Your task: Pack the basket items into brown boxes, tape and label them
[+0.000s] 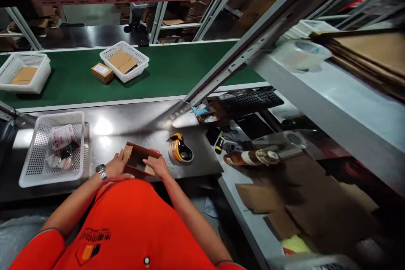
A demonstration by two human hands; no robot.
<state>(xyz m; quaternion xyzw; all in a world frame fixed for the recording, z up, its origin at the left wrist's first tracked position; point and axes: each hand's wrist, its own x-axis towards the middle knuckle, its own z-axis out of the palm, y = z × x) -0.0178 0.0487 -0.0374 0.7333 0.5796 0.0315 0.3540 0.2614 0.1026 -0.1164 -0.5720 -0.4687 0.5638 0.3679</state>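
Note:
An open cardboard box (136, 159) is held between my hands at the front edge of the metal table (126, 122). My left hand (116, 166), with a watch at its wrist, grips the box's left side. On the right side, my right hand (155, 165) has its fingers over the box wall and its thumb toward the inside. The box's interior looks dark. To the right of it on the table stands a yellow and black tape dispenser (181, 150). A white basket (82, 147) with packaged items (63, 145) lies to the left.
Beyond the table runs a green conveyor belt (177, 65) bearing white baskets (41, 74) and a small sealed box (103, 73). A slanted metal post (228, 65) rises at right. A keyboard (256, 99), bottle (251, 157) and cardboard sheets (316, 194) are further right.

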